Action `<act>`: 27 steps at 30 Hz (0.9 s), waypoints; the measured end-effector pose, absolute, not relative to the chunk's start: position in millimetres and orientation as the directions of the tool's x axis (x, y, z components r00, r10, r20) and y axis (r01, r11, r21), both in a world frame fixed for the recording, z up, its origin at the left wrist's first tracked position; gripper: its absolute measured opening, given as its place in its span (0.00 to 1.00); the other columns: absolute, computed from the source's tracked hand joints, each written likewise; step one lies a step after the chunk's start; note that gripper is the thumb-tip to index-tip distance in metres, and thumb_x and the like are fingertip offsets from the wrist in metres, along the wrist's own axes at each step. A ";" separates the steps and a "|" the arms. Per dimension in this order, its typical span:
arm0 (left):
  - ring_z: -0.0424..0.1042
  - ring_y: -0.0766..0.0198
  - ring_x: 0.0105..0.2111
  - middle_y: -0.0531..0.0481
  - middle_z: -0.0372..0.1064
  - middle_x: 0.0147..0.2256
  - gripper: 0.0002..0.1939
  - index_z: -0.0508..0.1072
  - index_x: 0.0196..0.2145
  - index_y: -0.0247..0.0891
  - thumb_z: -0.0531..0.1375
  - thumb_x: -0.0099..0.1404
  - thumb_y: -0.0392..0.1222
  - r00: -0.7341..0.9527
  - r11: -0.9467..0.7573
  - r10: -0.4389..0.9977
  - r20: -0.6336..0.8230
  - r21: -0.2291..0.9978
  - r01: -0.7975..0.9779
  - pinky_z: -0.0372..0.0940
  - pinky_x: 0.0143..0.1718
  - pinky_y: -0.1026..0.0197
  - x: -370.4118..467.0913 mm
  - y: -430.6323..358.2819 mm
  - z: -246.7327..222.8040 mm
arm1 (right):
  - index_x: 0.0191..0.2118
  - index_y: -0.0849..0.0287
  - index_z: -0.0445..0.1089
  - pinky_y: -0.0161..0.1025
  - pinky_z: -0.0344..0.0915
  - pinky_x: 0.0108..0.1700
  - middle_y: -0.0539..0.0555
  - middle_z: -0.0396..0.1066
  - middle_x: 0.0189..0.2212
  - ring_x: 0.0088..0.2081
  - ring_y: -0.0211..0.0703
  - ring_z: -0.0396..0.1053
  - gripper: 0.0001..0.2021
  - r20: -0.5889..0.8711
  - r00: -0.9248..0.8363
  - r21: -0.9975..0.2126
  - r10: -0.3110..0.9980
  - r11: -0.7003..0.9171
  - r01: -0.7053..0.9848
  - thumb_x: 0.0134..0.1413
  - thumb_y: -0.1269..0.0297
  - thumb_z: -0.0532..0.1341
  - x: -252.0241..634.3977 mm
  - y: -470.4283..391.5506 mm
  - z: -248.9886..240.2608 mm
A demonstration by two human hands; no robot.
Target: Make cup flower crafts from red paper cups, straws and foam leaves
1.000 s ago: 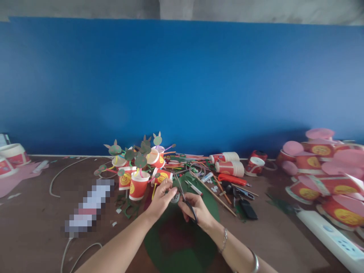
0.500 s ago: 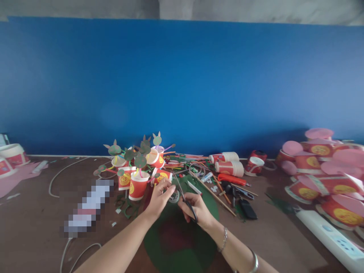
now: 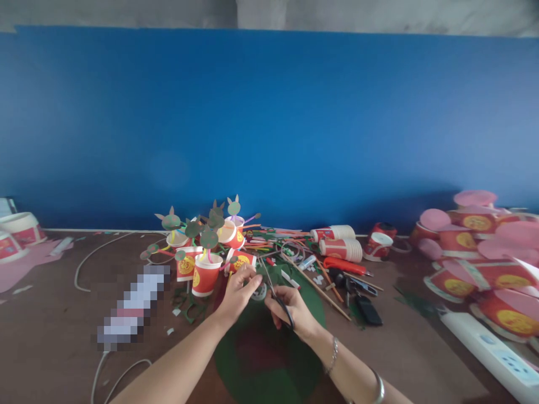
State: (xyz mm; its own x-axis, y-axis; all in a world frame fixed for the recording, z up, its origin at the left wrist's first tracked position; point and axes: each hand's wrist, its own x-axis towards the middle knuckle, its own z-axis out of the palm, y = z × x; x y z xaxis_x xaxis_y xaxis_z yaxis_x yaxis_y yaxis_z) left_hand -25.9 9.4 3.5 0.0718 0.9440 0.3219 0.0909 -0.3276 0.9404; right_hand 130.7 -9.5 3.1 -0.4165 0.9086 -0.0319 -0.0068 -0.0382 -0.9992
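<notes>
My right hand [image 3: 290,308] grips a pair of scissors [image 3: 287,315] by the dark handles, blades pointing up and away from me. Beside the blades, my left hand [image 3: 241,292] is closed in a pinch on a piece of green paper [image 3: 273,273], much of it hard to tell from the green behind. Below my left fingertips is a round roll of tape [image 3: 258,292], partly covered. Both hands are over a large round green sheet [image 3: 269,376]. A white-and-red marker [image 3: 290,279] is just beyond my right hand.
Red paper cups [image 3: 206,276] with green animal heads stand left of centre. Stacked cups [image 3: 340,249], an orange cutter [image 3: 345,266], a wooden stick [image 3: 320,289] and a black case [image 3: 368,310] are on the right. A power strip [image 3: 490,350] lies near pink-topped cups [image 3: 503,314].
Both hands keep nearly the same place by the scissors. More of the green paper shows to the right of the blades, partly covering the marker. The view has shifted slightly.
</notes>
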 end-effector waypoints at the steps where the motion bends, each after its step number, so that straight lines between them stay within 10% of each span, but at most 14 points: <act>1: 0.57 0.66 0.28 0.54 0.57 0.24 0.15 0.63 0.19 0.37 0.57 0.58 0.47 0.068 -0.330 0.943 0.325 0.940 0.090 0.56 0.33 0.64 -26.0 9.5 3.4 | 0.24 0.61 0.63 0.28 0.51 0.15 0.43 0.59 0.10 0.12 0.30 0.54 0.19 -0.032 -0.418 -0.999 0.908 -0.039 -0.007 0.42 0.47 0.62 130.7 -9.2 3.0; 27: 0.56 0.67 0.27 0.55 0.55 0.24 0.15 0.62 0.20 0.36 0.57 0.59 0.47 0.023 -0.299 0.954 0.298 0.954 0.005 0.53 0.31 0.63 -23.4 7.6 5.3 | 0.23 0.61 0.63 0.28 0.49 0.14 0.44 0.58 0.09 0.11 0.29 0.53 0.19 -0.040 -0.398 -0.999 0.916 -0.039 0.010 0.40 0.49 0.64 129.5 -10.7 5.6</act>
State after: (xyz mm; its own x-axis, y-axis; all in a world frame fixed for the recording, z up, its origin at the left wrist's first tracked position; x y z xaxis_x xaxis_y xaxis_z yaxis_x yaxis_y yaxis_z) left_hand -23.4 7.6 5.3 0.0228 0.9542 0.2984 0.0047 -0.2986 0.9544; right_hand 129.5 -10.7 5.6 -0.3981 0.9165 -0.0400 0.0096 -0.0395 -0.9992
